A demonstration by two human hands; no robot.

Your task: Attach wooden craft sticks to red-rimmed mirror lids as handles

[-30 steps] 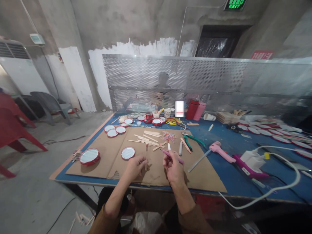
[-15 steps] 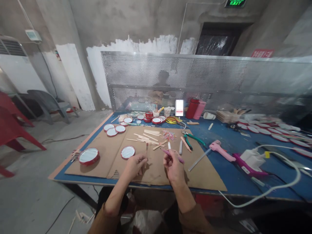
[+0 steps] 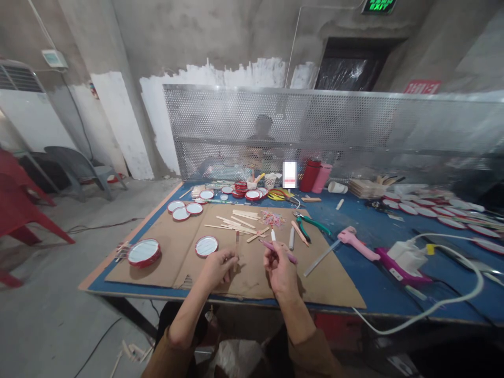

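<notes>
My left hand (image 3: pixel 221 265) pinches a narrow wooden craft stick (image 3: pixel 237 247), which stands upright with a darker upper part. In my right hand (image 3: pixel 281 268) is a purple pencil (image 3: pixel 291 257), its tip pointing left toward the stick but apart from it. Under both hands lies a brown cardboard sheet (image 3: pixel 157 278). Beyond them are loose craft sticks (image 3: pixel 244 214), a pile of small coloured bits (image 3: pixel 273 218) and a white tube with a thin tip (image 3: pixel 273 235). A red-rimmed round disc (image 3: pixel 207 246) rests left of my left hand.
Green-handled pliers (image 3: pixel 303 231), a grey marker (image 3: pixel 292 238) and a pink glue gun (image 3: pixel 358 244) lie on the right. A power strip (image 3: pixel 401 270) trails white cable. A thicker red-rimmed drum shape (image 3: pixel 144 253) sits at left. Bottles (image 3: pixel 311 176) stand behind, before a perforated metal screen (image 3: pixel 220 115).
</notes>
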